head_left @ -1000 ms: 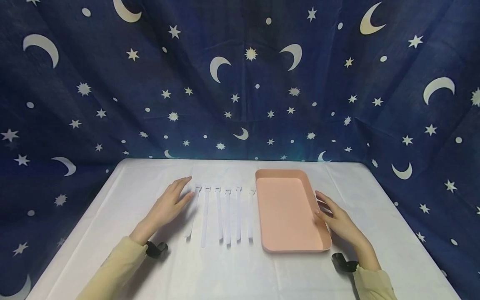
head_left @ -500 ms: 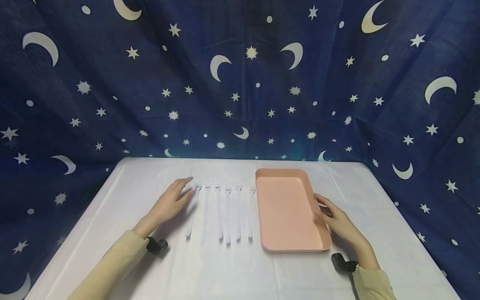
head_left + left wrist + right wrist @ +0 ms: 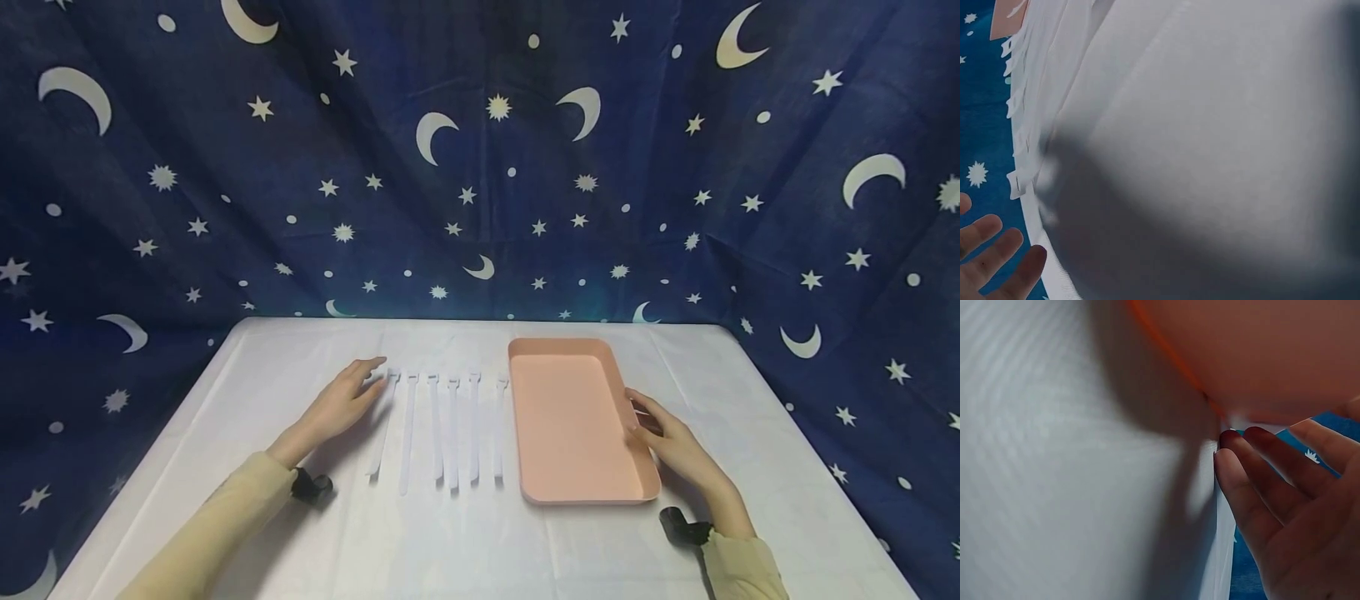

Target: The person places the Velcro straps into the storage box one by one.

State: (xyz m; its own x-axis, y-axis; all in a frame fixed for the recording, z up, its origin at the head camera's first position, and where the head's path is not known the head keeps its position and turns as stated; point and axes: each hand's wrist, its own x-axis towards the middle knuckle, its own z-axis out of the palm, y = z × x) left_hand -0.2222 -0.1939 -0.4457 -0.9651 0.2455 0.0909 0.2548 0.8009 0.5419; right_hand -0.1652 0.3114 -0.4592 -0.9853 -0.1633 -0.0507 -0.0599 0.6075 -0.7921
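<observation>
Several thin white straps with buckle-like heads lie in a row on the white table, heads toward the back. My left hand (image 3: 337, 408) hovers at the row's left end, fingers extended and spread, its fingertips close to the head of the leftmost strap (image 3: 382, 437). It holds nothing; the left wrist view shows its loose fingers (image 3: 997, 253) near the strap heads. A shallow pink tray (image 3: 573, 433) lies to the right of the straps. At the tray's right wall is my right hand (image 3: 678, 442), fingers relaxed outside the wall and thumb at the rim.
The white cloth-covered table (image 3: 450, 550) carries the straps and the tray. Behind it hangs a dark blue curtain (image 3: 360, 150) with moons and stars. A black wrist camera (image 3: 311, 487) sits on the left wrist, another (image 3: 682, 527) on the right.
My left hand has shifted slightly right, closer to the leftmost strap's head. My right hand stays at the tray's right side. The straps and tray lie as before.
</observation>
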